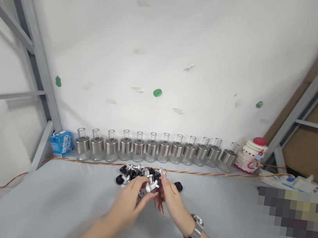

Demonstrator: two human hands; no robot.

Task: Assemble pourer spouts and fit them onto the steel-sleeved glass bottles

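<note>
My left hand point(132, 196) is closed with thumb and fingers around a silver pour spout point(152, 186), its curved tip pointing up and to the right. Close beside it, my right hand point(170, 193) has curled fingers and a raised thumb. What it grips, if anything, is hidden; a silvery piece shows at its thumb tip. Behind both hands lies a pile of silver and black bottle spouts point(130, 171), partly covered by my fingers. One black stopper piece point(178, 186) lies apart, just right of my right hand.
A row of several glass bottles with steel sleeves point(139, 147) stands along the wall. A blue carton point(61, 143) is at the left end, a white jar with a red lid point(251, 155) at the right. A twisted red-yellow wire point(198, 173) crosses the grey table point(61, 200).
</note>
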